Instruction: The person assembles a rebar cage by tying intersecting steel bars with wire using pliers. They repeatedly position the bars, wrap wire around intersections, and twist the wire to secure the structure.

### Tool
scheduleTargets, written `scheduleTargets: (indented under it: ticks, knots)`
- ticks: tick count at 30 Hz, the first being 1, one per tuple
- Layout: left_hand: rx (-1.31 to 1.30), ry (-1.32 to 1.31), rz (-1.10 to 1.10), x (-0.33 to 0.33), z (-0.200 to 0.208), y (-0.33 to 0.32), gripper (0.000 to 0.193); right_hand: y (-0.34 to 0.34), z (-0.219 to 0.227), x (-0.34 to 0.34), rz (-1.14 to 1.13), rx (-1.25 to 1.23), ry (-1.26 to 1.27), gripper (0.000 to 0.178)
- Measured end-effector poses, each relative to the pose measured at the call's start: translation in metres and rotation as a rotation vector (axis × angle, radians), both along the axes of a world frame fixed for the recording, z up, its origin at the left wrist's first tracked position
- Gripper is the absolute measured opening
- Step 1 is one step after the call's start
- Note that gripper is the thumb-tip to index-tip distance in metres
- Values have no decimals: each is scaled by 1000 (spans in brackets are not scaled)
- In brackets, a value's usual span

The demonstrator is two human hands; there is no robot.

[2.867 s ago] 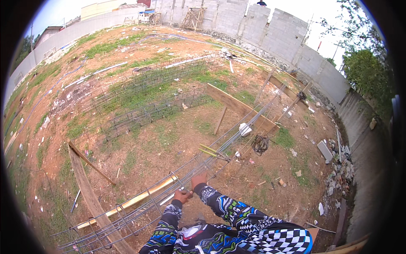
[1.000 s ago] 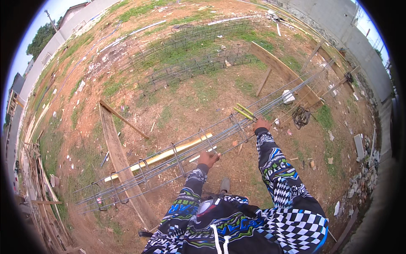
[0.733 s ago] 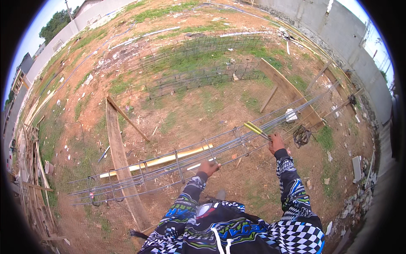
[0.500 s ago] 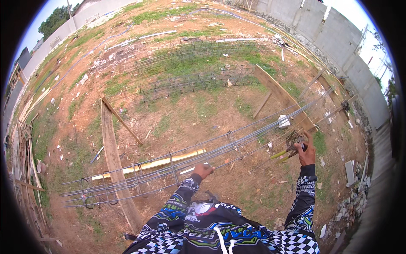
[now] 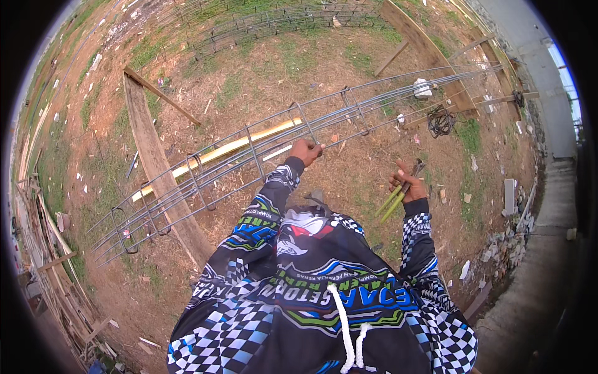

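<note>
A long rebar cage runs slantwise across in front of me, made of steel bars with square stirrups spaced along it. My left hand is closed at its near side, fingers curled by the lower corner of one stirrup. To the right, my right hand grips pincers with yellow-green handles, the dark jaws pointing up and away. Beyond that hand a tangled coil of dark tie wire hangs or lies near the right board; which one I cannot tell.
One wooden plank props up the cage on the left, another board on the right. Behind the cage lies a yellowish timber strip. More rebar cages lie farther off. Rubble lines the concrete wall at right.
My right hand has come away from the wire coil and back toward me, pincers still in it. My left hand now sits at the stirrup's corner. The view has tipped downward.
</note>
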State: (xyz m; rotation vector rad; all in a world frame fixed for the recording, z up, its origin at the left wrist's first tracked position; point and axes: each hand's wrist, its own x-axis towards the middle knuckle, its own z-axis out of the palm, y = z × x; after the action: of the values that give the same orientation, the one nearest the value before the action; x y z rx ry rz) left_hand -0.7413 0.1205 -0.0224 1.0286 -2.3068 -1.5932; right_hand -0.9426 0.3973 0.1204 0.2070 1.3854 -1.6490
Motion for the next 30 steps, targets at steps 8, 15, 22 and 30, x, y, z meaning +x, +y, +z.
scheduleTargets:
  ticks: [8,15,22,30]
  knots:
    - [19,-31,17,6,14,-7,50,-35,-35,52,578,72,-188,51]
    - [-48,-9,35,-7,12,2,48,-51,-67,43,1065,498,438,61]
    - [14,-81,44,-7,10,-2,45,-123,-33,45,1487,823,1189,56]
    - [-12,-75,116,-10,13,7,39,-144,-18,77,1530,1228,1586,51]
